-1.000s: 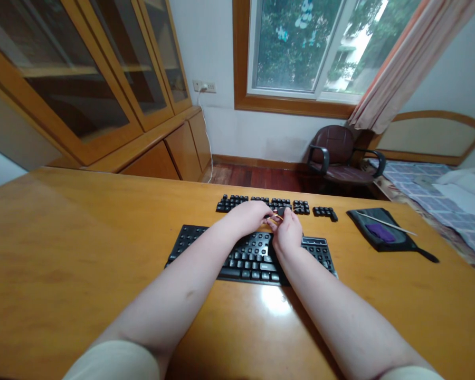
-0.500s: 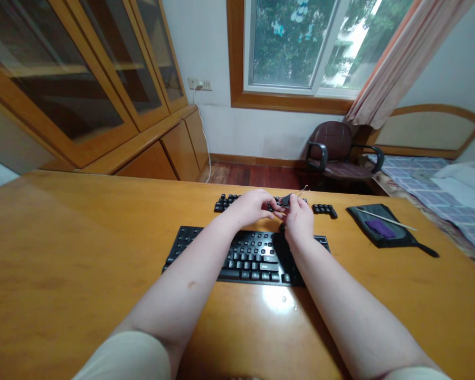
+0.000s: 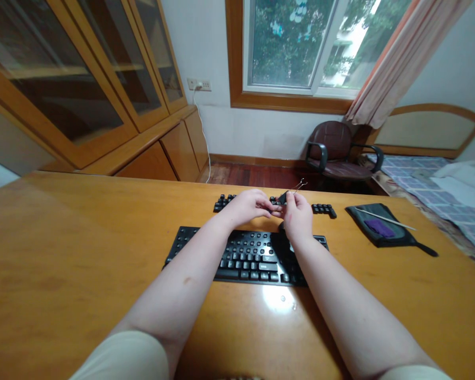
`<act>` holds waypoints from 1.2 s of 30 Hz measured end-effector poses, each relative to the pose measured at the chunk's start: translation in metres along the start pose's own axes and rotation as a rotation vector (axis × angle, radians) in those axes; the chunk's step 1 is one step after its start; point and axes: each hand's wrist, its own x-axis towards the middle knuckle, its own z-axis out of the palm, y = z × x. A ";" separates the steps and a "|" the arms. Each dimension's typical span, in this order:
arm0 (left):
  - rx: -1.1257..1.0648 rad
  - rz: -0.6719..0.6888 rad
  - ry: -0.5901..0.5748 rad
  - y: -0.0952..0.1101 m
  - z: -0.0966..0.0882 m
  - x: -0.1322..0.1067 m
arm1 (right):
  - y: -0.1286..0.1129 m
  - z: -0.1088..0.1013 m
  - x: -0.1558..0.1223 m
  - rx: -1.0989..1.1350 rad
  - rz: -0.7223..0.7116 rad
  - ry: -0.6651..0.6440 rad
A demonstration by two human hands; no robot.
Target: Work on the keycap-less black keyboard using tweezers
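My right hand (image 3: pixel 298 216) pinches the wire keycap puller (image 3: pixel 284 198) beyond the keyboard (image 3: pixel 257 252), probably so that its wire ends (image 3: pixel 302 182) are free; my left hand (image 3: pixel 248 207) (its grip I cannot tell) is close beside.

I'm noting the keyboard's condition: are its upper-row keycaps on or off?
Off where visible: the upper rows of the keyboard show exposed key mounts, while loose keycaps lie beyond it. Parts are hidden.
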 end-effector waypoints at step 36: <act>-0.025 0.090 0.291 -0.010 0.016 -0.002 | 0.001 0.000 0.013 0.595 0.539 0.164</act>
